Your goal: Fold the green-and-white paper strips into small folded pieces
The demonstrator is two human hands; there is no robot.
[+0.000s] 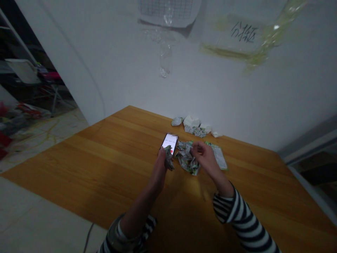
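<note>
My left hand (161, 165) is closed round a small folded piece of printed paper (168, 159) just above the wooden table (100, 158). A lit phone (170, 142) lies right behind that hand. My right hand (204, 156) pinches with curled fingers at a crumpled heap of printed paper (186, 160) in front of it. A flat printed sheet (219, 156) lies under and to the right of the right hand. Both sleeves are striped.
Several crumpled paper pieces (193, 125) lie at the table's far edge against the white wall. Taped papers hang on the wall above. Cluttered floor with a chair and red things is at far left. A grey ledge runs at right.
</note>
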